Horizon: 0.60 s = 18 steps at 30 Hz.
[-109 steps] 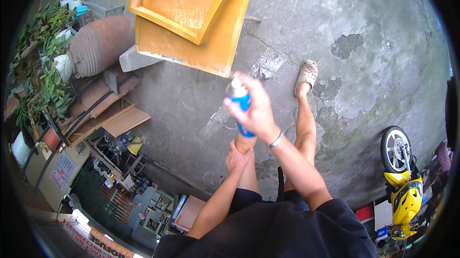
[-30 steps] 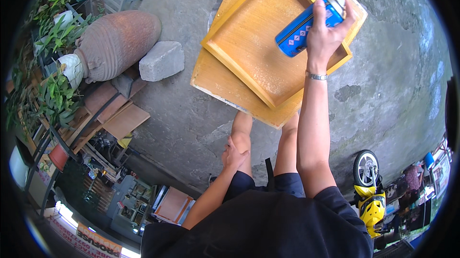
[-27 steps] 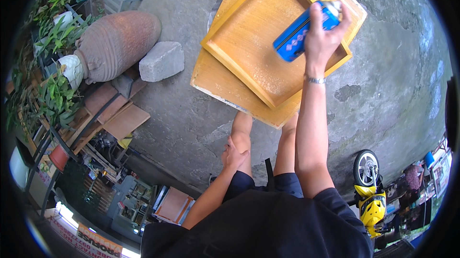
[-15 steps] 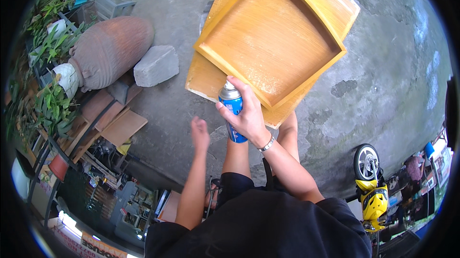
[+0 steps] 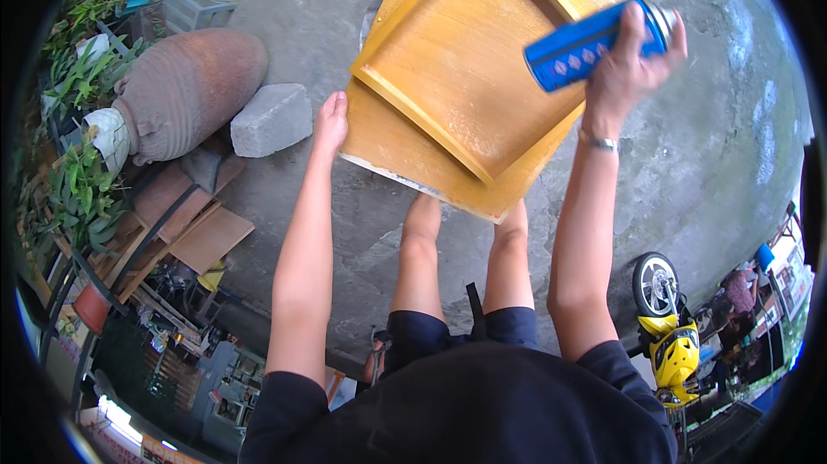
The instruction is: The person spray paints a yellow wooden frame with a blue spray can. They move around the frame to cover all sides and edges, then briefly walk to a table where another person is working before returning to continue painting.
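A yellow wooden frame (image 5: 370, 76) with a recessed panel rests on a larger yellow wooden board (image 5: 405, 149) in front of me. My right hand (image 5: 633, 68) grips a blue spray can (image 5: 564, 59), tilted over the frame's upper right part. At the board's left edge, my left hand (image 5: 332, 124) has its fingers curled on the edge, partly hidden from view. My bare legs show below the board.
Left lie a grey concrete block (image 5: 269, 119), a big clay jar (image 5: 189, 89), potted plants (image 5: 90, 188) and loose wooden boards (image 5: 211, 244). Right stands a yellow motorbike (image 5: 672, 356), with a person (image 5: 741, 300) beyond it. Cracked concrete floor (image 5: 689, 145) surrounds the board.
My left hand has left my knee for the board's left edge. The can dropped toward the frame's lower left half a second ago and has since swung up to the right.
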Each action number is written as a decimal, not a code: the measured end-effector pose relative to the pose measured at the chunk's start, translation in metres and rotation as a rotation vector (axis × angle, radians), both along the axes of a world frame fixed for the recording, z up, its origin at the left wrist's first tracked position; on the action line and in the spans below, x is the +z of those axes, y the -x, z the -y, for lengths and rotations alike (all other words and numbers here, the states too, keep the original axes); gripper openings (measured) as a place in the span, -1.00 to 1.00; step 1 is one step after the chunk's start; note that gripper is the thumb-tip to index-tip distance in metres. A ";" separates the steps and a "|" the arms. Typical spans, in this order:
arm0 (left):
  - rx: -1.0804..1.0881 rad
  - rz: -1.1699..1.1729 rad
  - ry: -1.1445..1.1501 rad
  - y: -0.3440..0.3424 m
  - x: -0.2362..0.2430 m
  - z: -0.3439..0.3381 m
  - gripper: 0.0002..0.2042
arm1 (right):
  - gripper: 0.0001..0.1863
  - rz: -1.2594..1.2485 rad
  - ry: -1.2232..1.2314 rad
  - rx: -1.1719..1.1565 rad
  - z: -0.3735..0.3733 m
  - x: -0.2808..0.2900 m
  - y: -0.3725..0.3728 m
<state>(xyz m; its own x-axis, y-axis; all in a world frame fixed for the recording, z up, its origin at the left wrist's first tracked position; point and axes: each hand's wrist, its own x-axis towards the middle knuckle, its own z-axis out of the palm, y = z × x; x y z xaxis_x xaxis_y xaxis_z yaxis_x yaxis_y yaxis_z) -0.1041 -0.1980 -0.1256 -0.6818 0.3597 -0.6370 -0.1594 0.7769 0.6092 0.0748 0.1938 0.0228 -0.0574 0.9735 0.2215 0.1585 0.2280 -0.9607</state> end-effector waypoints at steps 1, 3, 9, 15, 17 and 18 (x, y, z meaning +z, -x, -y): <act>0.061 0.004 -0.027 -0.003 -0.005 0.001 -0.57 | -0.36 -0.012 0.042 0.023 0.005 0.004 -0.019; 0.139 0.026 -0.099 -0.007 -0.012 0.004 -0.57 | -0.38 -0.032 0.142 0.064 0.025 0.024 -0.054; 0.474 0.073 -0.211 -0.066 -0.030 0.038 -0.61 | -0.36 0.188 0.285 0.090 0.074 0.062 -0.172; 0.867 0.191 -0.404 -0.161 -0.028 0.068 -0.64 | -0.33 0.036 0.486 0.055 0.071 0.082 -0.244; 0.957 0.168 -0.469 -0.190 -0.027 0.061 -0.64 | -0.31 0.004 0.486 0.075 0.058 0.080 -0.259; 1.044 0.217 -0.443 -0.208 -0.024 0.038 -0.66 | -0.31 0.004 0.458 0.093 0.045 0.078 -0.271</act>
<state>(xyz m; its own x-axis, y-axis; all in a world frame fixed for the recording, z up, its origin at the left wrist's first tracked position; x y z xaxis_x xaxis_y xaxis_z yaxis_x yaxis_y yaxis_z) 0.1040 -0.2355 -0.1496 -0.6703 -0.0934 -0.7362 -0.7331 -0.0703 0.6764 0.3455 0.1484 0.1004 -0.1492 0.9616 -0.2305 0.1611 -0.2063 -0.9651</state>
